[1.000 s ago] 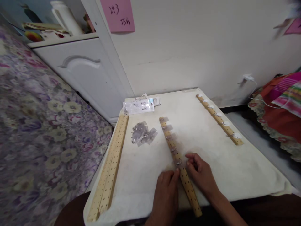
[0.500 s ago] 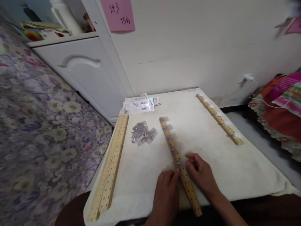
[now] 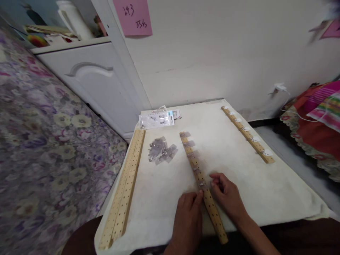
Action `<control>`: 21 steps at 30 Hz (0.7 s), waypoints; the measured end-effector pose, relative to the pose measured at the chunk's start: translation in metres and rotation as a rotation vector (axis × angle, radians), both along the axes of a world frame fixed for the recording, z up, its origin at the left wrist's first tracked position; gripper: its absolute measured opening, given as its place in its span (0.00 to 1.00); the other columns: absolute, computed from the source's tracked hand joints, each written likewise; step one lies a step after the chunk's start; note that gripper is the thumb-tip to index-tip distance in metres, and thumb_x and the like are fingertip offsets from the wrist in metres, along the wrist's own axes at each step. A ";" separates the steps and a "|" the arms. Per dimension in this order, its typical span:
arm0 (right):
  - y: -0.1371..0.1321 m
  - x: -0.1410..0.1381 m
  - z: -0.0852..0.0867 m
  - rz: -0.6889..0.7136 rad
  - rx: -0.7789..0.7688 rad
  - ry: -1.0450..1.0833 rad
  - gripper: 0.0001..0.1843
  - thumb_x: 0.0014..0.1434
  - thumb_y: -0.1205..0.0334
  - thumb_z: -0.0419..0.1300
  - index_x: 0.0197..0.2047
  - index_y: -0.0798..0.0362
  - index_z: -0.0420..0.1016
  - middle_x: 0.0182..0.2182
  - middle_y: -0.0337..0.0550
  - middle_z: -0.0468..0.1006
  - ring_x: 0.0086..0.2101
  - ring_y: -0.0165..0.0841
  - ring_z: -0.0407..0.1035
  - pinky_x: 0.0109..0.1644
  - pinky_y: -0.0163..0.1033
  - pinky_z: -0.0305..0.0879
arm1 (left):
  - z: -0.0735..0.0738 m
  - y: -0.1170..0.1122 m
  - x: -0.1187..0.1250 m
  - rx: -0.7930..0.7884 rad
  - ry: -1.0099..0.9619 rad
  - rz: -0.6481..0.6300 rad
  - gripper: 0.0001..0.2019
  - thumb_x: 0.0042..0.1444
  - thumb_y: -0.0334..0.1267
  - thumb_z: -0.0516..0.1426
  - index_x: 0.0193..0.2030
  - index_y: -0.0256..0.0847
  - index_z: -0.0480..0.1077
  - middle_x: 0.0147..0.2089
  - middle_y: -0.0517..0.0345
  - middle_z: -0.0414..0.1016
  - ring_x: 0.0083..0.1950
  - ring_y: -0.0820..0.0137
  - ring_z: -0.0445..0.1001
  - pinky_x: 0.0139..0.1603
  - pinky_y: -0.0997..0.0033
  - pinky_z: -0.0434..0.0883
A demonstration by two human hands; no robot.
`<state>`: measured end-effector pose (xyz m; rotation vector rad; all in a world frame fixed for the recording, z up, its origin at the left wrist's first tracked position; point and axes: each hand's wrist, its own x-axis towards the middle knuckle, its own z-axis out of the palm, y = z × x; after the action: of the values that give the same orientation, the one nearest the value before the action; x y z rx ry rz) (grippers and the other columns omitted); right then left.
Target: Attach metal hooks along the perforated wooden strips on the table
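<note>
A narrow wooden strip [image 3: 211,209] with rows of holes lies lengthwise before me, its near end over the table's front edge. Several small metal hooks [image 3: 196,169] with clear plastic squares sit along its far part. My left hand [image 3: 188,216] is curled at the strip's left side, thumb tip against the wood just below the nearest hook [image 3: 202,184]. Across from it, my right hand [image 3: 225,193] has its fingers bent together close to that hook; what lies between thumb and forefinger is too small to make out.
Loose hooks on clear squares [image 3: 161,150] lie in a pile left of the strip. Two more perforated strips [image 3: 124,191] lie along the left edge. Another strip [image 3: 248,136] with white-backed hooks lies at right. Packaging [image 3: 156,119] sits at the back, before the wall [image 3: 199,63].
</note>
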<state>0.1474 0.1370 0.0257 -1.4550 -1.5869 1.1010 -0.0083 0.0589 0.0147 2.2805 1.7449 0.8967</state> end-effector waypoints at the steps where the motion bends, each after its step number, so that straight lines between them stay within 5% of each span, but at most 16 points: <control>1: 0.000 0.000 0.000 0.000 0.000 -0.003 0.14 0.55 0.59 0.53 0.44 0.53 0.70 0.26 0.38 0.74 0.27 0.33 0.70 0.32 0.37 0.66 | 0.000 0.000 0.000 -0.008 0.005 -0.003 0.24 0.55 0.23 0.46 0.59 0.39 0.61 0.44 0.48 0.70 0.44 0.63 0.67 0.42 0.57 0.71; 13: -0.003 -0.001 0.001 0.007 0.050 -0.037 0.14 0.57 0.58 0.53 0.46 0.53 0.69 0.28 0.39 0.74 0.29 0.33 0.70 0.36 0.38 0.67 | 0.002 0.001 0.002 -0.046 0.101 -0.006 0.20 0.56 0.24 0.48 0.56 0.37 0.63 0.44 0.48 0.71 0.43 0.61 0.66 0.42 0.55 0.70; 21: -0.013 0.013 -0.003 -0.083 0.103 0.064 0.18 0.60 0.53 0.52 0.49 0.53 0.67 0.35 0.43 0.74 0.30 0.34 0.69 0.36 0.39 0.66 | 0.008 -0.005 0.002 -0.039 -0.021 -0.016 0.23 0.55 0.24 0.47 0.58 0.40 0.61 0.47 0.47 0.69 0.46 0.62 0.67 0.45 0.55 0.69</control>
<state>0.1608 0.1241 0.0223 -1.3909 -1.5028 0.9946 -0.0064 0.0539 0.0224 2.2491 1.7177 0.8731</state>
